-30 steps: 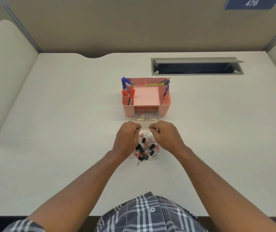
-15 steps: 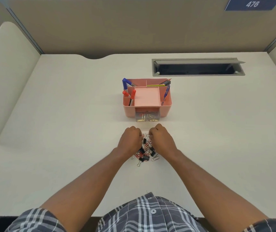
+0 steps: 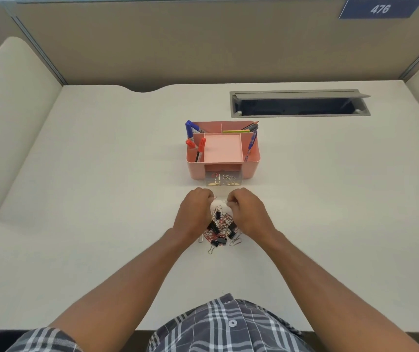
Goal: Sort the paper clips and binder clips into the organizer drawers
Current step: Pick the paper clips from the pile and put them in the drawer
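Pink plastic organizer [image 3: 222, 158] sat at twelve o'clock of the wire clip pile [image 3: 220, 228] on the tabletop [image 3: 89, 199]. Left hand [image 3: 194, 215] and right hand [image 3: 250, 214] curled knuckles-up beside it; fingers' grip couldn't be told.

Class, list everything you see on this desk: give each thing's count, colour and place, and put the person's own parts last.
Organizer: one, pink, desk centre.
Clear drawer: one, open at the organizer's front, a few paper clips inside.
Pens and markers: several, blue, red and dark, standing in the organizer's side and rear compartments.
Binder clips: several, black, in the pile in front of the organizer.
Paper clips: many, red and silver, mixed into that pile.
Cable slot: one, grey, desk rear right.
Number sign: one, blue, reads 476, on the partition.
Desk: one, cream.
Plaid shirt: bottom edge.
Left hand: curled over the pile's left side.
Right hand: curled over its right side.
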`<state>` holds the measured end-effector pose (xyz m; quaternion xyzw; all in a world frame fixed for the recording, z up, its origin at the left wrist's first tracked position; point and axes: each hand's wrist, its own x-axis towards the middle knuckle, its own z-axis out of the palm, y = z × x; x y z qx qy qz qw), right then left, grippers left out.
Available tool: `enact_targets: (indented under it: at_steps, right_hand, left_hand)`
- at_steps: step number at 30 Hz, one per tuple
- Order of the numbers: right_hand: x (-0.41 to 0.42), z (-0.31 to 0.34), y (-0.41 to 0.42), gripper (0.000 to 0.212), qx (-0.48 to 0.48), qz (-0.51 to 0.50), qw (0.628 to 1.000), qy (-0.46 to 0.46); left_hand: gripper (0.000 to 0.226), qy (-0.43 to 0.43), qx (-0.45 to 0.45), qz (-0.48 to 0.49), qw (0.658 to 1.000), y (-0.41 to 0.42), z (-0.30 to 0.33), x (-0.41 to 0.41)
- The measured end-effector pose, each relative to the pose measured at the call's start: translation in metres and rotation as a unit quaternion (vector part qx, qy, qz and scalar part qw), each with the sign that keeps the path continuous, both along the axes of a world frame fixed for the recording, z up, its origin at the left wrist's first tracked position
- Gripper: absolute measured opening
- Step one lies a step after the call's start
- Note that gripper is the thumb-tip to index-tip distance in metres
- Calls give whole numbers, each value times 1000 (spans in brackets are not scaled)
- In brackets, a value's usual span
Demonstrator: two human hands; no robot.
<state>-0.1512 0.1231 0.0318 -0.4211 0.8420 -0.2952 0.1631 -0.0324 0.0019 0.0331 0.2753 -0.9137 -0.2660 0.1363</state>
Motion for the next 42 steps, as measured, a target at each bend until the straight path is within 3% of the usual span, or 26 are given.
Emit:
enact_targets:
  at_steps: [3,5,12,18,21,24,26,30,42]
  right_hand:
    - [-5,25,-2,11,-132,-30,990,27]
    - [-14,38,-10,14,-167,-46,984,50]
    - [-30,49,-37,19,-121,-37,989,80]
    - [-17,44,-19,15,-197,2,978,67]
    - [-5,28,-6,19,-115,58,991,29]
    - [1,6,-5,27,58,58,997,7]
    - [4,-2,-7,26,110,54,992,10]
    - [12,-8,-17,22,131,18,991,25]
    - [13,-9,-25,13,193,-4,981,25]
  left_hand:
    - [14,85,-45,10,995,-4,17,-6]
    - [15,105,-58,13,993,-10,29,-17]
    - [17,92,-71,8,993,-21,45,-44]
    - [9,137,-48,18,989,-14,32,-21]
    - [10,96,-23,17,995,-3,10,2]
    - [17,-6,16,-6,1000,1,-9,15]
    - [23,-84,38,-25,995,-1,-14,15]
    - [22,-146,49,-50,987,-6,-17,12]
    - [12,-144,26,-40,988,-4,-21,6]
